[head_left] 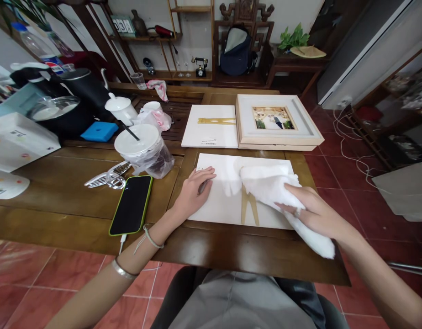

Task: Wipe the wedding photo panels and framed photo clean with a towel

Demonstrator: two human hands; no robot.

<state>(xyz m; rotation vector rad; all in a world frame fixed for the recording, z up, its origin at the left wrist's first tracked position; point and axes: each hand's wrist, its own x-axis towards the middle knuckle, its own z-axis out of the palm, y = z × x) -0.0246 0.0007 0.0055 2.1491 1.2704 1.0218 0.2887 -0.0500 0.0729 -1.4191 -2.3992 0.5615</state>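
A flat white board (218, 201) lies on the wooden table before me, with a gold-coloured V-shaped piece (248, 208) on it. My left hand (195, 192) rests on the board's left edge, fingers stretched out and holding nothing. In my right hand (308, 208) is a white cloth (271, 180), gripped near its middle. The cloth lies over the right part of the board and covers the upper end of the V-shaped piece. Its loose end hangs toward the table's front right corner.
Behind the board lie a second white board (211, 135) and a framed photo (274, 119) in a pale box-like frame. To the left are a phone (131, 205) on a cable, silver scissors (110, 176), a lidded cup (139, 141) in plastic, a white teapot (121, 108) and a blue block (99, 131).
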